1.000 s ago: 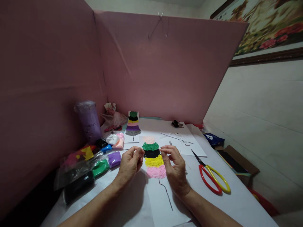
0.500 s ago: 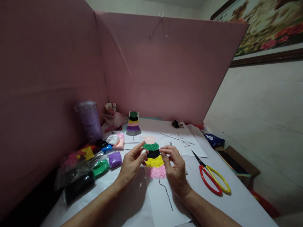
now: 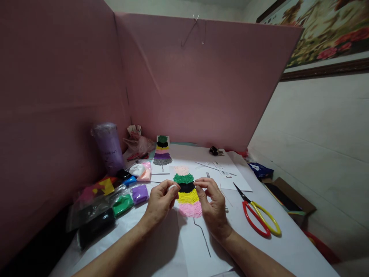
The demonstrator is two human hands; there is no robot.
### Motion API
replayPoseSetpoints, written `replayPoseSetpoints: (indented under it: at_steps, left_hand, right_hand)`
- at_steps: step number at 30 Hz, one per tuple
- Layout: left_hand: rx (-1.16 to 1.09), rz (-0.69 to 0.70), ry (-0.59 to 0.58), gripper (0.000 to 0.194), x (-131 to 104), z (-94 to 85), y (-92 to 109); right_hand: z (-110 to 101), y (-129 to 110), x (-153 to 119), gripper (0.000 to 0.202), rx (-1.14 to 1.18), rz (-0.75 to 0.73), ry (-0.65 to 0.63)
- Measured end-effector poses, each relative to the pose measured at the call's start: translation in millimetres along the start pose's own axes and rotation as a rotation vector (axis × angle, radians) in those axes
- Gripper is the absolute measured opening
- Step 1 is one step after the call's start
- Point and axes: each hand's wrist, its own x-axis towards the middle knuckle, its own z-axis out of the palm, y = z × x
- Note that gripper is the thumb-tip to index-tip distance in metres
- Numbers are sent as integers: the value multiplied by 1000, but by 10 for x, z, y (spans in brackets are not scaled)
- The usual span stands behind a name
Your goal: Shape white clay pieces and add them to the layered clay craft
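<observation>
My left hand (image 3: pixel 161 198) pinches a small lump of white clay (image 3: pixel 172 187) between thumb and curled fingers. Opposite it, my right hand (image 3: pixel 213 206) has its thumb and fingertips drawn together; whatever may be between them is too small to make out. Both hands hover over a sheet of white paper (image 3: pixel 198 246). On that sheet is a layered, feather-textured clay picture (image 3: pixel 188 197) in peach, green, black, yellow and pink bands, with a dark drawn line running down from it. Behind stands a similar finished-looking picture card (image 3: pixel 163 154) with a purple and grey base.
Bags of coloured clay (image 3: pixel 122 205) and a purple cylinder (image 3: pixel 109 148) stand at the left. Scissors (image 3: pixel 259 215) with red and yellow handles lie at the right. Keys (image 3: pixel 215 151) and a fork (image 3: pixel 208 175) lie farther back. Pink panels (image 3: pixel 187 88) enclose the table.
My left hand's index finger has curled down over the white clay, covering more of it. My right hand has hardly moved.
</observation>
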Motion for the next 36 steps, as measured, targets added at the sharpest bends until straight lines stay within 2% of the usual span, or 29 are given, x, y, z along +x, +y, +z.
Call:
replayPoseSetpoints:
  at_steps: [9, 14, 20, 24, 27, 30, 33, 36]
  left_hand:
    - [5, 14, 12, 31, 24, -29, -37]
    - [-80, -48, 19, 45, 10, -9, -9]
    - [-98, -36, -15, 28, 5, -31, -24]
    - [-115, -46, -37, 25, 7, -36, -21]
    - [-122, -42, -5, 28, 14, -24, -27]
    - [-159, -52, 29, 39, 24, -10, -47]
    - [-189, -65, 16, 49, 29, -5, -67]
    - [-150, -64, -18, 48, 25, -7, -78]
  right_hand:
    - [9, 10, -4, 12, -2, 0, -2]
    - [1, 4, -4, 12, 2, -4, -5]
    - [9, 14, -3, 12, 2, -3, -10]
    - [14, 13, 1, 12, 3, 1, -10]
    - [8, 12, 0, 12, 3, 2, -10]
    - [9, 16, -5, 12, 6, 7, -18]
    - [18, 22, -8, 12, 9, 10, -23]
    - [24, 23, -9, 12, 16, 13, -26]
